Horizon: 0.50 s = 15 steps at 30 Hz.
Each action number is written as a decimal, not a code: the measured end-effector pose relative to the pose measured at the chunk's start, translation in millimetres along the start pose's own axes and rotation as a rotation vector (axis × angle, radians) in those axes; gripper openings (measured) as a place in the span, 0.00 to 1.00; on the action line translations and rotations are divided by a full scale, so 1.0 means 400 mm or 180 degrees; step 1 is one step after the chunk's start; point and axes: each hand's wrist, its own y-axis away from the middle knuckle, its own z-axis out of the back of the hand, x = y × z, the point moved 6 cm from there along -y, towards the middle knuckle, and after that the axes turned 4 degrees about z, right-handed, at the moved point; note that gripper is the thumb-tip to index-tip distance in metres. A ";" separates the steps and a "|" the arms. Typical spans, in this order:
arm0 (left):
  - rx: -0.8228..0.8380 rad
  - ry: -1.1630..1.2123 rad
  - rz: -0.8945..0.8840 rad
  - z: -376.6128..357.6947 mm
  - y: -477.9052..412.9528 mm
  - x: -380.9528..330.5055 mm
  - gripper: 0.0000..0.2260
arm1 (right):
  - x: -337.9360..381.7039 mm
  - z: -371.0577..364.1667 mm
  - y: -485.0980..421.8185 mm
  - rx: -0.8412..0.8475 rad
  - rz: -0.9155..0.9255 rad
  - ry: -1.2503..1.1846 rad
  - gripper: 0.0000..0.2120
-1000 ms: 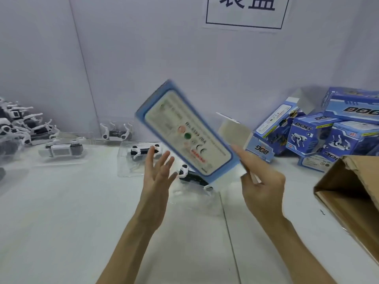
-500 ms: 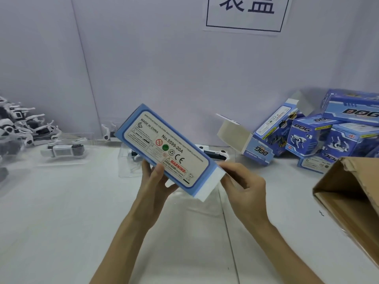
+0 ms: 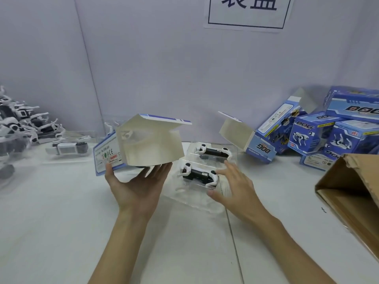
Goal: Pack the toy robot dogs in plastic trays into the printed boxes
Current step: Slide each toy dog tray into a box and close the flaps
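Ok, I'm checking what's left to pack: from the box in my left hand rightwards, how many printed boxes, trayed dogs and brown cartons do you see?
Printed boxes: 7 (held box in the left hand, open box beside the pile, 5 in it; more may be hidden)
Trayed dogs: 2 (near dog by the right hand, far dog behind)
Brown cartons: 1 (carton)
Total: 10

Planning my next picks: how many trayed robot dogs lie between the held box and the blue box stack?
2. One trayed dog lies at the right hand; a second dog sits just behind it. The held box may hide more.
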 end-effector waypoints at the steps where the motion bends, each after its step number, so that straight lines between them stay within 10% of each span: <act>1: -0.0006 0.0069 -0.0009 0.001 -0.001 -0.004 0.45 | 0.006 0.015 0.002 -0.0187 0.0011 -0.0200 0.26; 7: 0.0045 0.0058 0.0001 0.012 -0.013 -0.011 0.50 | 0.012 -0.011 0.013 0.0323 -0.0291 -0.0434 0.28; 15: -0.0145 0.0114 -0.0308 0.022 -0.014 -0.036 0.45 | -0.020 0.088 -0.003 -0.0647 -0.0490 -0.1972 0.23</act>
